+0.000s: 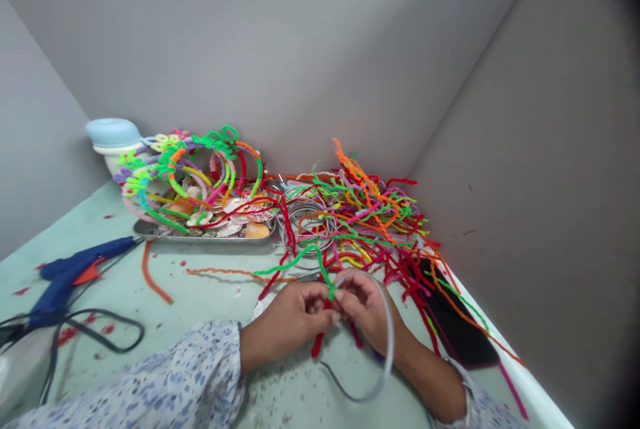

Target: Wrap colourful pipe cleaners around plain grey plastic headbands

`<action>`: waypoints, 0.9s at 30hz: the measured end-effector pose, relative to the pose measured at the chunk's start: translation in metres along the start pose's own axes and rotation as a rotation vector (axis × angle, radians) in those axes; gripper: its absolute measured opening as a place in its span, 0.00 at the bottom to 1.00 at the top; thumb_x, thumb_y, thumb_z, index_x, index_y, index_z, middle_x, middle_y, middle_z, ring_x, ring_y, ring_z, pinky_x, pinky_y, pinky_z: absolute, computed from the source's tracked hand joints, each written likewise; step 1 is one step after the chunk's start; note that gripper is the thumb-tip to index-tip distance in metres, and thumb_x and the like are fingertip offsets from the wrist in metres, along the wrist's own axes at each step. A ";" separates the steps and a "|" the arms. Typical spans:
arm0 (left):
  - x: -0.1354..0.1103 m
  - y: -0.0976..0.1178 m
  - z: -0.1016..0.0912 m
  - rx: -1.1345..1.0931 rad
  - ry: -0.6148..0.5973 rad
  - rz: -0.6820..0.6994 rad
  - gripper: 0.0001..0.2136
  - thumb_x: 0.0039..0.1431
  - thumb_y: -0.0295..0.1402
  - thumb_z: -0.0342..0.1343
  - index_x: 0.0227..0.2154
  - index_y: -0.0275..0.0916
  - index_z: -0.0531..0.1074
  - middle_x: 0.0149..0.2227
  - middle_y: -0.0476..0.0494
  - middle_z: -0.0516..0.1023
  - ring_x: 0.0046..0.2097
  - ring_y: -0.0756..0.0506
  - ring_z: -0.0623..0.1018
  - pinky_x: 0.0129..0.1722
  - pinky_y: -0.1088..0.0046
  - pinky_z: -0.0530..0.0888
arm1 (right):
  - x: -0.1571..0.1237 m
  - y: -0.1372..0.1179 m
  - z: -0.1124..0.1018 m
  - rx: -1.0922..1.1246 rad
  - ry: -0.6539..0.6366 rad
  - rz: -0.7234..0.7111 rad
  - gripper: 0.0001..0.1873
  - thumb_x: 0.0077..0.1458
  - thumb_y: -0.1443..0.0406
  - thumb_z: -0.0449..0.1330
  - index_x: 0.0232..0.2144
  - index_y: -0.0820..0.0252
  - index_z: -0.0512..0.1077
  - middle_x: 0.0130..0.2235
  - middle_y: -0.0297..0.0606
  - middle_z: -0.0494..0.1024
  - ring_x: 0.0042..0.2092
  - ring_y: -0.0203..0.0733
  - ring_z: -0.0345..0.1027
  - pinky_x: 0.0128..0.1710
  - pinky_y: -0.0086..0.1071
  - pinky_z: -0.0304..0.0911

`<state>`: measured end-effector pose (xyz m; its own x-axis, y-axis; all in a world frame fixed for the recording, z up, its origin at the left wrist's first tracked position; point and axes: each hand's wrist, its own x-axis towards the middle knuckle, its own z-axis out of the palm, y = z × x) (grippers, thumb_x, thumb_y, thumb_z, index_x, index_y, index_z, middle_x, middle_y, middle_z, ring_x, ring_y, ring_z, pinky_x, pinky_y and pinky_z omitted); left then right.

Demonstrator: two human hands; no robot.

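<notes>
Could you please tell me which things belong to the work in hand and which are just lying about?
Belonging: green fuzzy stem, grey band; probably the tangled stem pile too.
Apparently just lying about, untouched: blue glue gun, dark flat slab, blue-topped container.

A craft corner, by the look of it — a pale green tabletop (195, 312) set in the angle of plain grey walls (300, 49). On it lie a blue glue gun (85, 260), a metal tray (200, 238) of shells (257, 230) under fuzzy, flowered hoops (213, 142), bright heaped pipe cleaners (380, 199) and coiled wire (286, 232) — whether in a home or workshop, I cannot tell.
</notes>
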<state>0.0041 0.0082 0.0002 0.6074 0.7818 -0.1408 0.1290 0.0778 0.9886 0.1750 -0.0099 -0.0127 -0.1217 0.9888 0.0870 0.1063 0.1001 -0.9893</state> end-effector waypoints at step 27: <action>-0.001 0.009 -0.003 -0.125 0.074 -0.019 0.12 0.51 0.39 0.58 0.21 0.35 0.70 0.18 0.55 0.60 0.23 0.53 0.57 0.23 0.76 0.53 | 0.000 -0.010 -0.001 0.011 -0.077 0.055 0.05 0.49 0.64 0.59 0.29 0.57 0.65 0.20 0.27 0.65 0.22 0.34 0.57 0.22 0.27 0.54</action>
<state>0.0019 0.0100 0.0093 0.5460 0.8224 -0.1597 0.0387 0.1657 0.9854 0.1754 -0.0107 -0.0030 -0.1919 0.9811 0.0230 0.1044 0.0437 -0.9936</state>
